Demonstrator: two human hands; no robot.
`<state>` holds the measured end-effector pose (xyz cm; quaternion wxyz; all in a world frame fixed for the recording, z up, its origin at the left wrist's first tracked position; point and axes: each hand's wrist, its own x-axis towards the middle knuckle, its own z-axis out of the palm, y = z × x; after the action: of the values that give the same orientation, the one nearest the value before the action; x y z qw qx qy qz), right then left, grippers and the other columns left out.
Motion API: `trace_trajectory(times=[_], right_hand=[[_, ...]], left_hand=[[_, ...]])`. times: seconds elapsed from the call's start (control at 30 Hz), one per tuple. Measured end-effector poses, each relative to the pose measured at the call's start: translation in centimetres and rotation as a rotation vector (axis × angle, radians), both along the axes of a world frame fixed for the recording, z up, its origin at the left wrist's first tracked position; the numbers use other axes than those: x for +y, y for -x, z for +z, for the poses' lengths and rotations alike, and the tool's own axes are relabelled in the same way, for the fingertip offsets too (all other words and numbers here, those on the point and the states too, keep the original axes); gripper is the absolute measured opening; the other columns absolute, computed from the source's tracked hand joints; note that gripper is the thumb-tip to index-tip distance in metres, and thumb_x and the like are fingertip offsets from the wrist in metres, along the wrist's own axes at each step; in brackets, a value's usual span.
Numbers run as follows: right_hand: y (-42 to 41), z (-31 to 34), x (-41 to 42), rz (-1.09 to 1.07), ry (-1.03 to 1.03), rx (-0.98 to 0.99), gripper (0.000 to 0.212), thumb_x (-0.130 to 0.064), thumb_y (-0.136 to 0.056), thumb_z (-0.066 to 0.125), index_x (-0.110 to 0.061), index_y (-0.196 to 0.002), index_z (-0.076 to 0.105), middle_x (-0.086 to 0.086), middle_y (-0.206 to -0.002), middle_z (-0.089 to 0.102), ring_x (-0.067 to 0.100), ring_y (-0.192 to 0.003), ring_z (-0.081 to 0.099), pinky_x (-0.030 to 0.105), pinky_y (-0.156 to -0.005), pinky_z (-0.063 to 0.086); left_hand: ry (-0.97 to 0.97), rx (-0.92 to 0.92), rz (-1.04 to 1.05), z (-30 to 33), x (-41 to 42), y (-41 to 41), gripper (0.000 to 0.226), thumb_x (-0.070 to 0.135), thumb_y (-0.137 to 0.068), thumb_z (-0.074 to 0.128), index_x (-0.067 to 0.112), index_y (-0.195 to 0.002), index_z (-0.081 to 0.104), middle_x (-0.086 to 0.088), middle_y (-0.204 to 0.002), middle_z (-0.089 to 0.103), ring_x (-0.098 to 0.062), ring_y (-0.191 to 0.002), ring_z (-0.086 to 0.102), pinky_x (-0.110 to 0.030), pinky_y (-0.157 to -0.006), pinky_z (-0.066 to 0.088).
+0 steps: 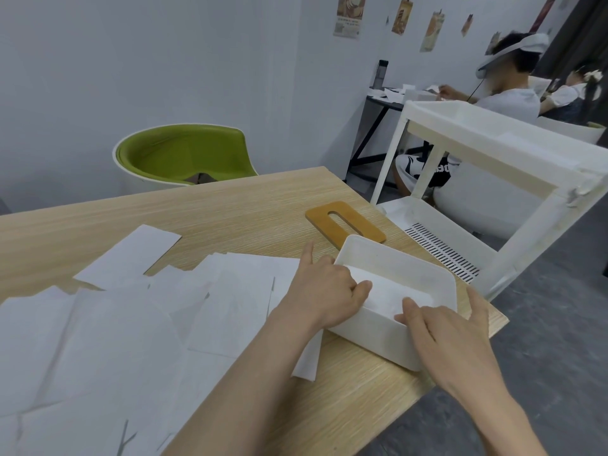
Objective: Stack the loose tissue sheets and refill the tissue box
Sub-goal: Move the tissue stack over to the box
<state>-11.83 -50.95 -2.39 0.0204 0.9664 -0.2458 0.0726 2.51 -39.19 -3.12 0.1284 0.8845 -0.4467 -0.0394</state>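
Note:
A white tissue box [415, 260] stands open near the right corner of the wooden table [230, 205]. A stack of folded tissue sheets [390, 291] lies inside it. My left hand [320, 291] is at the box's left end, its thumb on top of the stack, its fingers curled down beside it and its index finger pointing away. My right hand [450, 334] reaches over the near rim with straight fingers touching the stack's right end. Several loose tissue sheets [131, 307] lie spread over the left of the table. The box's wooden lid [345, 222] with a slot lies flat behind the box.
A white shelf cart [493, 143] stands just right of the table. A green chair [184, 156] is at the table's far side. Two people sit at a black desk [385, 103] in the back right. The table edge runs close under the box.

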Motion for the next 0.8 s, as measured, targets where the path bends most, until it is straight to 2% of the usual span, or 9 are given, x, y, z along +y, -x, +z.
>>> trace_trajectory(times=[0.13,0.23,0.33,0.4,0.47,0.5,0.6,0.67,0.8], right_hand=[[0.0,0.3,0.1,0.042,0.109,0.075,0.091,-0.040,-0.085,-0.020,-0.019,-0.095,0.067,-0.005,-0.086,0.071,0.006,-0.093,0.060,0.038,-0.113,-0.016],[0.0,0.5,0.3,0.080,0.186,0.142,0.084,-0.034,-0.075,-0.026,-0.022,-0.086,0.056,-0.003,-0.078,0.069,0.009,-0.086,0.061,0.042,-0.115,-0.012],[0.1,0.5,0.3,0.060,0.173,0.141,0.073,-0.033,-0.083,-0.018,-0.022,-0.077,0.054,0.000,-0.065,0.062,0.010,-0.079,0.060,0.041,-0.116,-0.011],[-0.1,0.4,0.2,0.041,0.115,0.093,0.076,-0.038,-0.087,-0.013,-0.020,-0.073,0.060,-0.001,-0.060,0.061,0.008,-0.075,0.059,0.037,-0.117,-0.012],[-0.3,0.3,0.1,0.008,-0.011,-0.009,0.073,-0.044,-0.093,0.003,-0.021,-0.071,0.068,-0.004,-0.061,0.064,0.004,-0.076,0.060,0.032,-0.116,-0.015],[-0.3,0.1,0.0,0.002,-0.073,-0.066,0.066,-0.045,-0.095,0.012,-0.023,-0.069,0.068,-0.005,-0.061,0.065,0.003,-0.077,0.060,0.033,-0.116,-0.014],[0.1,-0.1,0.2,0.014,-0.191,-0.244,0.040,-0.044,-0.096,0.033,-0.033,-0.086,0.070,-0.018,-0.091,0.069,0.001,-0.103,0.057,0.036,-0.117,-0.010],[0.4,-0.5,0.5,0.023,-0.211,-0.342,0.034,-0.045,-0.095,0.038,-0.033,-0.102,0.069,-0.018,-0.106,0.065,0.001,-0.115,0.050,0.036,-0.117,-0.006],[0.6,-0.5,1.7,0.138,-0.242,-0.524,0.039,-0.047,-0.088,0.038,-0.030,-0.106,0.069,-0.014,-0.112,0.064,-0.003,-0.114,0.044,0.024,-0.112,0.007]], left_hand=[[-0.001,-0.009,0.008,0.0,0.0,0.0,0.072,0.048,-0.096,0.011,0.019,-0.085,0.076,0.002,-0.091,0.069,-0.017,-0.111,0.050,-0.049,-0.118,-0.009],[0.012,-0.003,0.020,0.0,-0.2,0.0,0.063,0.042,-0.101,0.021,0.017,-0.084,0.075,0.001,-0.090,0.069,-0.017,-0.109,0.050,-0.049,-0.118,-0.009],[0.017,-0.003,0.034,-0.1,-0.2,0.1,0.061,0.041,-0.101,0.022,0.016,-0.082,0.075,0.001,-0.088,0.068,-0.018,-0.107,0.051,-0.049,-0.118,-0.009],[0.021,0.020,0.036,0.1,-0.2,0.2,0.060,0.042,-0.101,0.024,0.015,-0.080,0.074,0.001,-0.090,0.068,-0.018,-0.106,0.051,-0.049,-0.117,-0.009],[0.055,0.081,0.029,0.4,0.0,0.4,0.052,0.043,-0.101,0.028,0.020,-0.090,0.074,0.003,-0.106,0.067,-0.018,-0.115,0.049,-0.049,-0.117,-0.009],[0.092,0.120,0.026,0.4,0.2,0.5,0.046,0.044,-0.101,0.031,0.024,-0.104,0.073,0.005,-0.120,0.064,-0.017,-0.124,0.044,-0.049,-0.117,-0.009],[0.232,0.208,0.019,0.4,1.1,0.7,0.040,0.046,-0.101,0.038,0.033,-0.135,0.054,0.014,-0.148,0.042,-0.007,-0.141,0.025,-0.046,-0.118,-0.011],[0.323,0.261,0.030,0.3,1.9,0.9,0.041,0.044,-0.100,0.043,0.034,-0.139,0.049,0.017,-0.152,0.035,-0.002,-0.142,0.022,-0.043,-0.119,-0.009],[0.448,0.307,0.060,0.3,4.0,1.3,0.040,0.041,-0.099,0.048,0.035,-0.139,0.049,0.021,-0.151,0.035,0.005,-0.139,0.023,-0.041,-0.120,-0.003]])
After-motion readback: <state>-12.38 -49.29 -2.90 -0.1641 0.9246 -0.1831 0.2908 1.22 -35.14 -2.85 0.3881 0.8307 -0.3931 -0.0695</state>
